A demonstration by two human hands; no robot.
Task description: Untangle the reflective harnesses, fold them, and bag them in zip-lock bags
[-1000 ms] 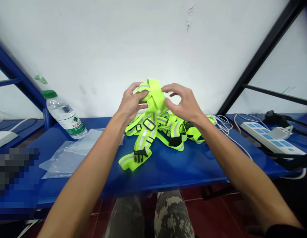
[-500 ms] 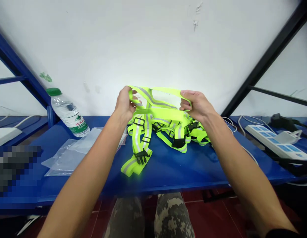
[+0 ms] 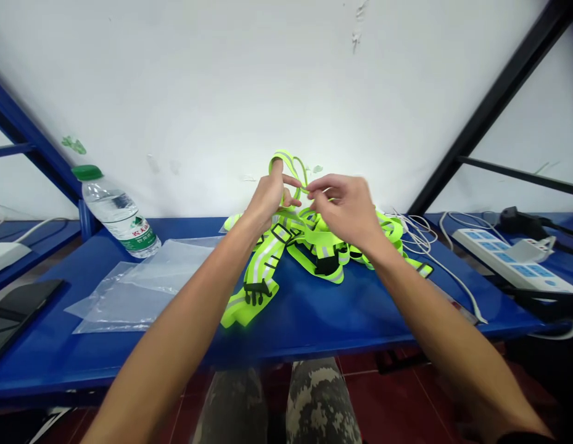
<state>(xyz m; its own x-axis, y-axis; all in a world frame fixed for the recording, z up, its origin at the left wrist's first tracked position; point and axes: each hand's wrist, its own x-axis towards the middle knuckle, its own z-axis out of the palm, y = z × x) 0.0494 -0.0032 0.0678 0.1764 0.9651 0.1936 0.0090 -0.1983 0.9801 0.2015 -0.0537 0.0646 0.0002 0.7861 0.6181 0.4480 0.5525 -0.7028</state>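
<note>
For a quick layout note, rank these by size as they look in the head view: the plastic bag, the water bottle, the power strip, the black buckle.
1. Clear plastic bag
2. Water bottle and white power strip: they look alike in size, so I can't rank them.
3. Black buckle

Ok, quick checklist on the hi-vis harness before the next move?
1. Left hand on the hi-vis strap loop: ok, the loop rises from its grip.
2. Right hand on a strap: cannot tell, the fingertips are too blurred.
3. Harness straps: not ok, bunched and overlapping.
4. Black plastic buckle: ok, on the blue table, apart from both hands.
5. White cable against the strap end: cannot tell.
6. Clear plastic bag: ok, flat, left of the harness.
</note>
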